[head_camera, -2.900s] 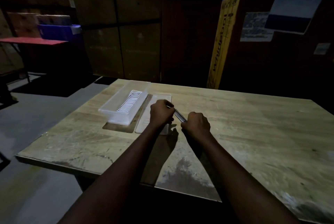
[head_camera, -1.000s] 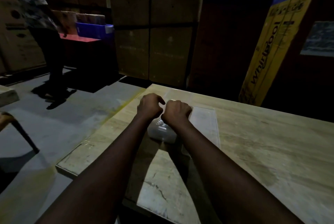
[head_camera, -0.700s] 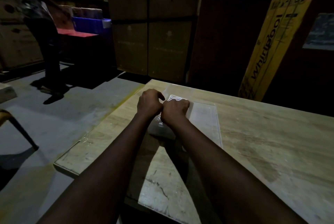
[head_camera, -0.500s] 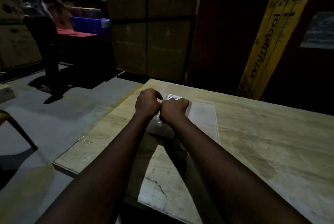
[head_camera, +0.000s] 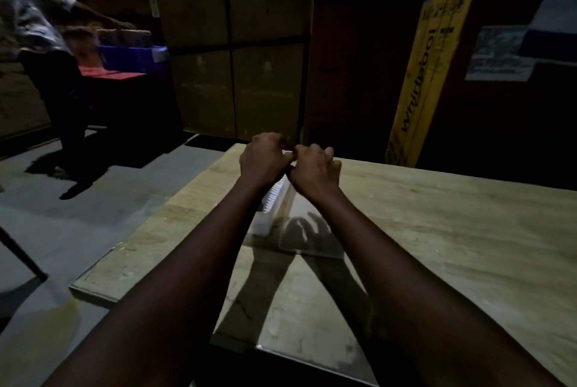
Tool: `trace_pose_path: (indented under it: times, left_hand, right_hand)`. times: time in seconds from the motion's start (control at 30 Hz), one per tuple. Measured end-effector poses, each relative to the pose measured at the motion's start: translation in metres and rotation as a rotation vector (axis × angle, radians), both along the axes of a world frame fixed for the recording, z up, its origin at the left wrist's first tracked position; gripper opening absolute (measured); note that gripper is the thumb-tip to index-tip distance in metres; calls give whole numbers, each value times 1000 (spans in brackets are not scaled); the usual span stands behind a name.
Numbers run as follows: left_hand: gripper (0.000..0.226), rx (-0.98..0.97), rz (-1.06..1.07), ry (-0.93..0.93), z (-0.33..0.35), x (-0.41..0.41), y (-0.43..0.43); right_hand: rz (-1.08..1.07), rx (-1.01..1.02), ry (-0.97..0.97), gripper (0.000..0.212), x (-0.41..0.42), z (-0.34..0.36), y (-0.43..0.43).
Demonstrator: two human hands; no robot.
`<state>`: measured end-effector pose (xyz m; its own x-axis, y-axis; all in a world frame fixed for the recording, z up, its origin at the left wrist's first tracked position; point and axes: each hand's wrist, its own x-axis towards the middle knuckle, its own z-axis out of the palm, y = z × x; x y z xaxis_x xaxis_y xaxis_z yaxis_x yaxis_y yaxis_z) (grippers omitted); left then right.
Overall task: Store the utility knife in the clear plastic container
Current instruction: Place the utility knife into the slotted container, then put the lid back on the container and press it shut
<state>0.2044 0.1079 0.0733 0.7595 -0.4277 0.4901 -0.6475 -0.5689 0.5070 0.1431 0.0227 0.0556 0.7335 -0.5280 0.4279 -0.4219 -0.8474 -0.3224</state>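
My left hand (head_camera: 263, 159) and my right hand (head_camera: 315, 169) are closed and held knuckle to knuckle above the far left part of the wooden table (head_camera: 437, 230). Between them only a pale sliver of the utility knife (head_camera: 288, 153) shows; the fists hide the rest. Directly below the hands lies the clear plastic container (head_camera: 271, 208), long and narrow, with a ribbed white insert inside, partly covered by my left forearm. Its flat clear lid (head_camera: 312, 230) lies on the table along the container's right side.
The table's left edge (head_camera: 150, 230) drops to a grey floor. A person (head_camera: 40, 43) stands at the far left by a red table with a blue bin (head_camera: 131, 57). Tall cardboard boxes (head_camera: 234, 52) and a yellow appliance box (head_camera: 427, 74) stand behind the table.
Both hands have risen off the container and now hover above it, still pressed together. The view has tilted, so more of the lid and the container shows between my forearms.
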Motion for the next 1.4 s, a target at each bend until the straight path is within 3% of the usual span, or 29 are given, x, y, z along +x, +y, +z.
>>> trace_pose_path:
  times: [0.23, 0.43, 0.53, 0.7, 0.83, 0.97, 1.1, 1.23, 1.33, 1.4]
  left_hand:
    - [23, 291, -135, 137, -22, -56, -44]
    - [49, 511, -123, 223, -78, -87, -61]
    - [51, 549, -90, 243, -89, -94, -65]
    - [37, 534, -73, 210, -89, -103, -70]
    - [32, 374, -70, 149, -76, -106, -69]
    - [32, 63, -150, 267, -42, -103, -69]
    - [27, -372, -258, 676, -20, -91, -66]
    - [22, -614, -338, 993, -12, -76, -52]
    - [19, -724, -347, 1102, -10, -67, -41]
    - [18, -673, -305, 1050, -8, -61, -35]
  right_hand:
    - [-134, 263, -110, 38, -74, -30, -54]
    - [-115, 336, -79, 36, -116, -57, -63]
    - [-76, 370, -91, 34, -126, -62, -67]
    - [-63, 405, -103, 33, -132, -68, -70]
    - [-55, 481, -76, 28, -130, -74, -71]
    - [-35, 566, -130, 28, -120, -76, -67]
    - [45, 708, -255, 37, -107, -71, -61]
    - [34, 810, -319, 37, -94, -65, -59]
    - [48, 818, -330, 36, -85, -62, -62]
    - [61, 804, -346, 35, -80, -62, -62]
